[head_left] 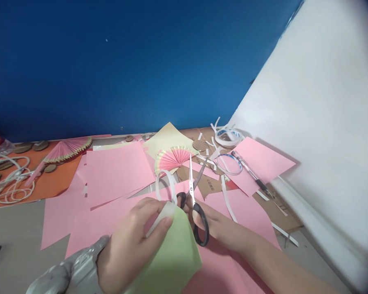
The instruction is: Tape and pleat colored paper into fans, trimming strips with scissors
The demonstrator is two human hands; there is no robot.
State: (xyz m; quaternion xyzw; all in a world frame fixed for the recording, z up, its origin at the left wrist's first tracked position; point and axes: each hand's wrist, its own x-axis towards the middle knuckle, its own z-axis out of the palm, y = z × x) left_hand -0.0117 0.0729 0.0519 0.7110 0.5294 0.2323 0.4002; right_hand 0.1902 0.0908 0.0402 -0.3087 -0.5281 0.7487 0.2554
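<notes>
My left hand (138, 232) pinches the upper edge of a light green sheet of paper (171, 253) between thumb and fingers. Along that edge lies a whitish strip of tape (159, 216), which seems to join a pale tape ring (157, 183) standing just above it. My right hand (213, 222) grips black-handled scissors (191, 190), thumb in one loop, with the blades spread and pointing away from me. Beyond the blades lies a folded pink paper fan (174, 158) with yellow-green edges. Part of the right fingers is hidden behind the scissors and paper.
Pink sheets (119, 173) cover much of the table. Tape rolls (228, 136), a pen (251, 173) and white strips lie right, on cardboard (213, 185). A second fan (69, 150) and a white cable (15, 179) are left. A blue wall (135, 69) stands behind.
</notes>
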